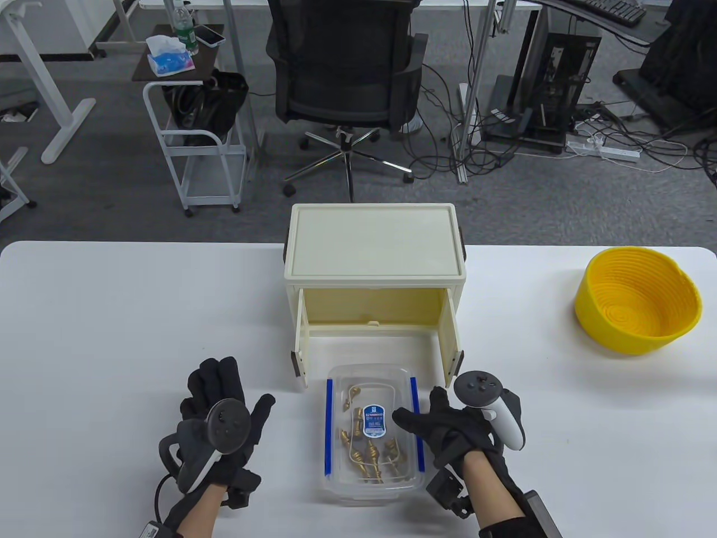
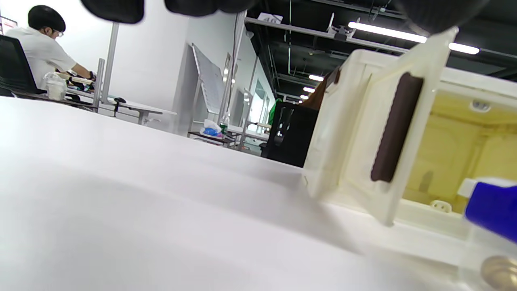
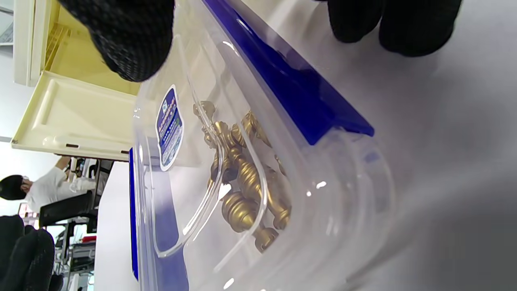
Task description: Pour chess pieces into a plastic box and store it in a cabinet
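white table (image 1: 112, 314) | grey carpet (image 1: 84, 185) | office chair (image 1: 347, 61)

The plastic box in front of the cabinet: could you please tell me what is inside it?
Inside the plastic box, gold chess pieces lie jumbled under the clear lid. The blue label and the right hand's thumb cover part of the lid, so an exact count isn't possible.
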